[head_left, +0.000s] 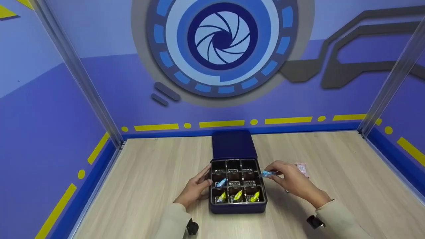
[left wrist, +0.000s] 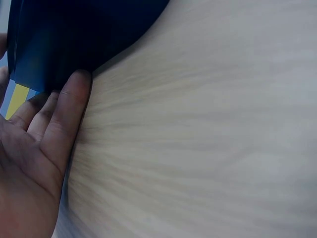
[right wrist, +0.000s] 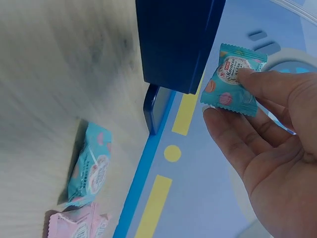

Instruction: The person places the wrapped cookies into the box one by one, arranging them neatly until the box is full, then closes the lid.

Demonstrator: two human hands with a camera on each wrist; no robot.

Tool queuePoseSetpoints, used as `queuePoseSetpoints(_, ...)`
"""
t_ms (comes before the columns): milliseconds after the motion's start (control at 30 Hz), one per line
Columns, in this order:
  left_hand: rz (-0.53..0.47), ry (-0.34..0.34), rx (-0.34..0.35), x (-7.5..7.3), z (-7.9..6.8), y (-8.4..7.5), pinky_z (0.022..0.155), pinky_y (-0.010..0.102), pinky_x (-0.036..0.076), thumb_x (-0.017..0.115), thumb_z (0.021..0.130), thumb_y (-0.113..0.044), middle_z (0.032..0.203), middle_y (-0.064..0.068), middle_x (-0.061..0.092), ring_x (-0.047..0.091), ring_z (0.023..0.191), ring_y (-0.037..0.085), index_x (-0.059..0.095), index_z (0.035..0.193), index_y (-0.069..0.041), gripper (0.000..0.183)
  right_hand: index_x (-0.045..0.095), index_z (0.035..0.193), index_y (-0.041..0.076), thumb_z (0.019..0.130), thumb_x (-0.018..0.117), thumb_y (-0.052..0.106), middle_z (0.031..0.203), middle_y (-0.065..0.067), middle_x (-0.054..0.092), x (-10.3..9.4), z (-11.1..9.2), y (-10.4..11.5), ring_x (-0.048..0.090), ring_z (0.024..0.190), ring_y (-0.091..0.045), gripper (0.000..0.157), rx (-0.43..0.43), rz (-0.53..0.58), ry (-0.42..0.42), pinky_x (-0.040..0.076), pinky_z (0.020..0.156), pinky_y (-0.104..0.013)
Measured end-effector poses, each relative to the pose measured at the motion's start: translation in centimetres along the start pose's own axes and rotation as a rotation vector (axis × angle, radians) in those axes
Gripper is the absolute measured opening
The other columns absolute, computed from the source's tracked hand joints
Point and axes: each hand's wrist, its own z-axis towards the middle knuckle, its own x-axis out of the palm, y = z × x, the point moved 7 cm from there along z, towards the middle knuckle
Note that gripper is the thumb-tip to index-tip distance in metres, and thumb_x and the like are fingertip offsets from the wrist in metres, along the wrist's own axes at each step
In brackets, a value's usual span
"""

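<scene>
A dark blue box [head_left: 237, 209] holds a black tray divided into compartments. Its front row has three yellow-wrapped sweets [head_left: 238, 195], and a blue-wrapped sweet [head_left: 221, 183] lies in the middle row's left compartment. My left hand [head_left: 193, 188] rests against the box's left side, thumb at the rim; in the left wrist view its fairly straight fingers [left wrist: 67, 106] touch the box wall low down. Beside the right rim, my right hand [head_left: 294, 179] pinches a small teal-wrapped sweet [right wrist: 233, 79] labelled Macaron between thumb and fingertips.
The box's lid [head_left: 234, 144] stands open behind it, near the blue back wall. On the wooden table [head_left: 159, 166] to the right lie a pink-wrapped sweet [head_left: 302, 168] and another teal-wrapped sweet [right wrist: 91, 166], partly hidden by my right hand in the head view.
</scene>
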Motion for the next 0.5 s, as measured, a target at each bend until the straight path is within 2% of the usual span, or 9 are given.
queuePoseSetpoints(133,0.015,-0.005,0.002,0.0,0.0,-0.1,0.098,0.047,0.058,0.065,0.107,-0.021,0.172,0.02,0.024,0.046,0.145,0.04,0.037,0.168,-0.027,0.067,0.076,0.108,0.012,0.092,0.08,-0.003,0.104,0.004,0.073,0.1,0.4,0.3,0.073,0.091,-0.016,0.023,-0.022,0.023,-0.011,0.064,0.08,-0.04)
queuePoseSetpoints(400,0.018,-0.003,-0.012,0.0,-0.2,-0.2,0.1,0.056,0.055,0.063,0.107,-0.021,0.173,0.02,0.022,0.041,0.148,0.044,0.036,0.168,-0.03,0.067,0.075,0.106,0.01,0.091,0.08,-0.007,0.103,0.002,0.073,0.8,1.1,0.9,0.075,0.09,-0.023,0.024,-0.041,0.053,0.002,0.064,0.079,-0.038)
queuePoseSetpoints(500,0.012,0.0,-0.01,0.0,-0.2,-0.2,0.099,0.056,0.056,0.063,0.108,-0.021,0.174,0.018,0.02,0.039,0.149,0.044,0.037,0.168,-0.03,0.066,0.075,0.106,0.009,0.091,0.08,-0.007,0.103,0.002,0.073,1.0,1.3,1.2,0.074,0.089,-0.022,0.023,-0.06,0.053,0.001,0.064,0.079,-0.038)
